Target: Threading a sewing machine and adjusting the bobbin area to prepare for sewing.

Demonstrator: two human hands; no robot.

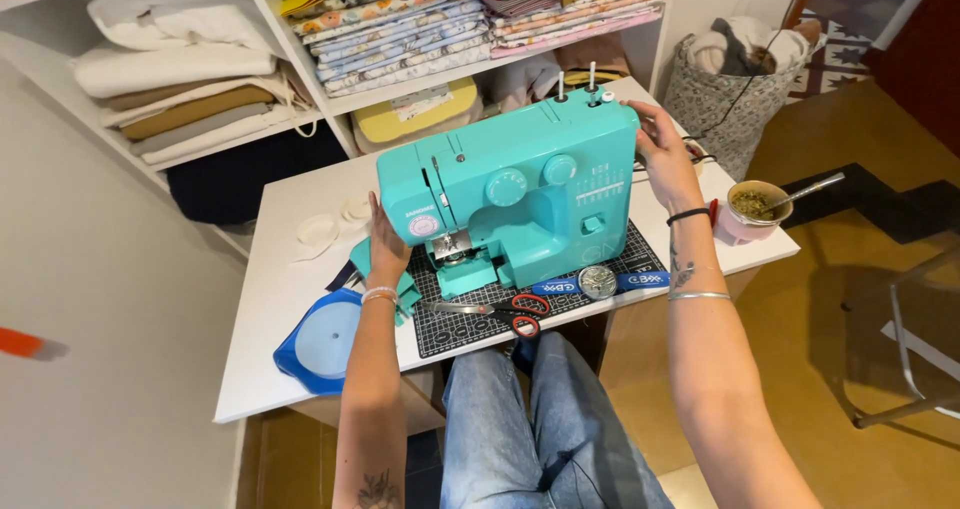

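Observation:
A turquoise sewing machine [510, 184] stands on a black gridded cutting mat [620, 254] on a white table [290, 269]. My left hand [387, 244] rests at the machine's left end, by the needle area, touching teal fabric [360, 254] there. My right hand [662, 149] lies against the machine's right side, near the handwheel, fingers spread. Red-handled scissors [500, 312] lie on the mat in front of the machine, beside a round silver tin [597, 282] and a blue strip-shaped tool [600, 285].
A blue round-windowed lid [320, 344] sits at the table's front left. A pink cup with a metal straw [755, 209] stands at the right edge. Shelves of folded fabric [400, 29] rise behind; a patterned basket [725, 99] is to the right. My jeans-clad legs [530, 419] are under the table.

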